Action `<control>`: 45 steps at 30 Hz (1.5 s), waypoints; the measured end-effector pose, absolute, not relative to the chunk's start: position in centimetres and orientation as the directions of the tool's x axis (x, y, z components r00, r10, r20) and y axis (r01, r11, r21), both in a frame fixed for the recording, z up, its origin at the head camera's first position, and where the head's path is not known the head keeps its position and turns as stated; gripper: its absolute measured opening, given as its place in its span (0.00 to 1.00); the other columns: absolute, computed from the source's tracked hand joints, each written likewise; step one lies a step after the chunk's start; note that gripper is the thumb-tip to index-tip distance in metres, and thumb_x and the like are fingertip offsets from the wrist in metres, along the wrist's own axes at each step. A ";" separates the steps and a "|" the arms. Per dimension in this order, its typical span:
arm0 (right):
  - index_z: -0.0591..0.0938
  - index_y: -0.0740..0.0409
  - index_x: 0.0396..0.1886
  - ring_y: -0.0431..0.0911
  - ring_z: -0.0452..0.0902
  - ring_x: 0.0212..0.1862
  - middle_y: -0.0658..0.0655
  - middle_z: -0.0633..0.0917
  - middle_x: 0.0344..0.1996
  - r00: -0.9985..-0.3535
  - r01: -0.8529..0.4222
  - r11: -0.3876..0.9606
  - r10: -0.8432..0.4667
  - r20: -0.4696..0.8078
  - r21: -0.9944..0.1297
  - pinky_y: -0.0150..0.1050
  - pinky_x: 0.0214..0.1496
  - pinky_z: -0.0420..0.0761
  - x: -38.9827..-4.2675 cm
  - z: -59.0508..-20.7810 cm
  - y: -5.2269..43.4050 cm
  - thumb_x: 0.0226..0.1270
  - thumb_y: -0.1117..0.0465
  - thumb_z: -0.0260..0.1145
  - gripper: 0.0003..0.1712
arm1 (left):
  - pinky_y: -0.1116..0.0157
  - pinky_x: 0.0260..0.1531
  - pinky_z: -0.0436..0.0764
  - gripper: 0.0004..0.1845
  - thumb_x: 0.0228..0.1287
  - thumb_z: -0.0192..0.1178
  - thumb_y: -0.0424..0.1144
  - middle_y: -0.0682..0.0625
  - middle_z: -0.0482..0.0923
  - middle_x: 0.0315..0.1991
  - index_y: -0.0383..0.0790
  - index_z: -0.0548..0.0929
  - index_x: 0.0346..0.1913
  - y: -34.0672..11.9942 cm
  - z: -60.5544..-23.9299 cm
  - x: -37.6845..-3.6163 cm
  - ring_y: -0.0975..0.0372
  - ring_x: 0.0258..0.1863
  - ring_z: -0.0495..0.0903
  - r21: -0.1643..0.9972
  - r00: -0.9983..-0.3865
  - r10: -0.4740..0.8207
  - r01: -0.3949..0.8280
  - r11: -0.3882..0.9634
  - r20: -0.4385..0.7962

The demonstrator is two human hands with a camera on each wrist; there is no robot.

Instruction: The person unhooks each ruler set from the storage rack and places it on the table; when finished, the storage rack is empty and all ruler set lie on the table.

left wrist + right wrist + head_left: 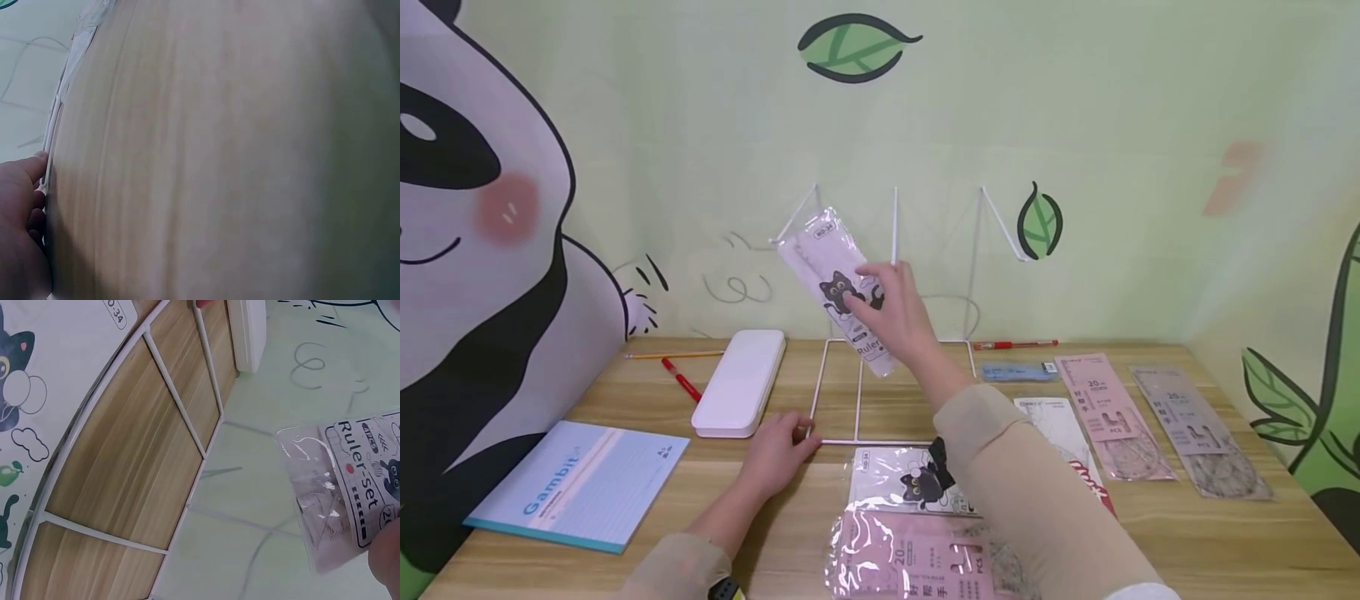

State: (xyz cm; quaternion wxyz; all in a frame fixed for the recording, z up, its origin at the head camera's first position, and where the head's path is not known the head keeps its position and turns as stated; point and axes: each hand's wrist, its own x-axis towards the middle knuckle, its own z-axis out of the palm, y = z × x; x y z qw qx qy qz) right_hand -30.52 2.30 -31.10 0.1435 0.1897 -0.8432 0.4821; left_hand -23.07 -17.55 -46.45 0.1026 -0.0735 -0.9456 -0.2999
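Observation:
My right hand (891,312) is raised over the table and pinches a clear ruler-set packet (831,275) with a black cat print, tilted, close to the upright prongs of a white wire rack (895,225). The right wrist view shows the packet (350,487) above the rack's base bars (181,419). My left hand (782,446) lies on the wooden table (625,392) at the rack's front left corner. In the left wrist view, the left hand's thumb and fingers (22,206) pinch the base wire (53,125).
A white pencil case (739,382), a red pen (681,379), a pencil (673,355) and a blue notebook (580,483) lie left. More packets lie in front (910,483), (910,554) and right (1112,417), (1198,429). Another red pen (1015,343) lies by the wall.

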 end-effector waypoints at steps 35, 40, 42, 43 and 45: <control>0.75 0.56 0.52 0.46 0.75 0.35 0.57 0.69 0.45 -0.829 -0.553 0.445 -0.209 0.518 -0.705 0.30 0.26 0.79 -26.4 -29.8 2.7 0.58 0.56 0.70 0.23 | 0.56 0.38 0.72 0.14 0.59 0.64 0.42 0.49 0.74 0.33 0.39 0.80 0.45 -17.4 -46.3 -23.0 0.56 0.35 0.73 0.545 -0.978 0.069 0.168 0.822 0.197; 0.75 0.57 0.51 0.47 0.76 0.35 0.56 0.68 0.43 -0.825 -0.563 0.424 -0.229 0.517 -0.709 0.30 0.26 0.79 -25.9 -29.5 2.6 0.57 0.57 0.70 0.23 | 0.56 0.38 0.72 0.14 0.58 0.64 0.41 0.49 0.73 0.32 0.38 0.80 0.45 -17.5 -46.3 -22.9 0.56 0.35 0.73 0.544 -0.977 0.069 0.171 0.821 0.203; 0.75 0.57 0.50 0.47 0.76 0.35 0.56 0.69 0.43 -0.823 -0.566 0.427 -0.246 0.512 -0.705 0.30 0.26 0.79 -25.7 -29.6 2.9 0.57 0.57 0.70 0.22 | 0.56 0.38 0.72 0.14 0.58 0.65 0.41 0.49 0.73 0.32 0.38 0.80 0.45 -17.5 -46.3 -22.9 0.55 0.35 0.73 0.546 -0.975 0.069 0.176 0.819 0.211; 0.75 0.56 0.50 0.47 0.76 0.35 0.56 0.69 0.43 -0.823 -0.567 0.434 -0.256 0.508 -0.700 0.30 0.26 0.79 -25.6 -29.7 3.1 0.57 0.57 0.70 0.22 | 0.56 0.39 0.72 0.14 0.58 0.65 0.41 0.49 0.74 0.32 0.38 0.80 0.45 -17.4 -46.3 -23.0 0.55 0.35 0.73 0.546 -0.975 0.069 0.177 0.819 0.214; 0.76 0.56 0.49 0.46 0.75 0.35 0.56 0.69 0.42 -0.816 -0.577 0.455 -0.286 0.502 -0.678 0.30 0.27 0.79 -25.5 -30.0 3.7 0.57 0.57 0.70 0.21 | 0.56 0.39 0.72 0.14 0.58 0.65 0.41 0.48 0.74 0.32 0.37 0.80 0.44 -17.4 -46.2 -23.0 0.55 0.35 0.73 0.546 -0.972 0.071 0.185 0.817 0.222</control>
